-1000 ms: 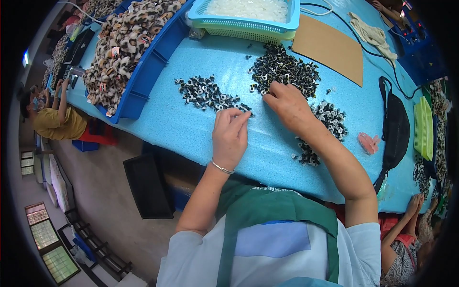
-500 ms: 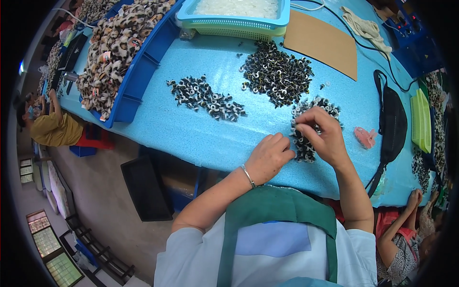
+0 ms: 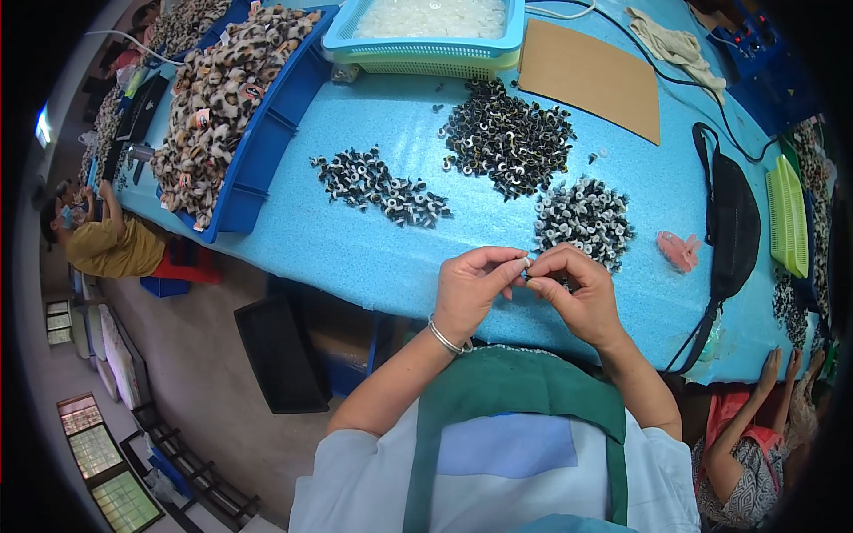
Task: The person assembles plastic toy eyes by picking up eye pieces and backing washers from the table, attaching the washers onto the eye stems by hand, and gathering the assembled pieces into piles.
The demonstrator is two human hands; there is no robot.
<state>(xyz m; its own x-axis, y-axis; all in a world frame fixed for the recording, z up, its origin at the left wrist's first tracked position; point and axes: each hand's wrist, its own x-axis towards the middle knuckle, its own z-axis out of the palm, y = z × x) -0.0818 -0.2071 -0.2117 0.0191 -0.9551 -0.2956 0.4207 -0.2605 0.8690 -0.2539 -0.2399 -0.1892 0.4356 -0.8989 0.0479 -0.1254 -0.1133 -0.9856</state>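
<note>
My left hand [image 3: 477, 289] and my right hand [image 3: 577, 293] meet fingertip to fingertip just above the table's near edge. Pinched between them is a small black-and-white stemmed piece [image 3: 528, 266], mostly hidden by the fingers. Right behind my right hand lies a pile of small black pieces with white rings [image 3: 582, 220]. Farther back is a bigger heap of similar dark pieces [image 3: 508, 138], some with yellowish edges. A looser, elongated group of black-and-white pieces [image 3: 382, 186] is spread out to the left.
A blue bin of spotted plush pieces [image 3: 267, 142] stands left. At the back are a blue basket of clear white parts [image 3: 426, 42] and a brown board [image 3: 591, 80]. A black pouch [image 3: 733, 222] and pink crumpled bag [image 3: 679, 251] lie right. Other people sit on both sides.
My right hand has come away from the near-right pile toward me, and my left hand has turned up to meet it. Both now pinch a small piece together.
</note>
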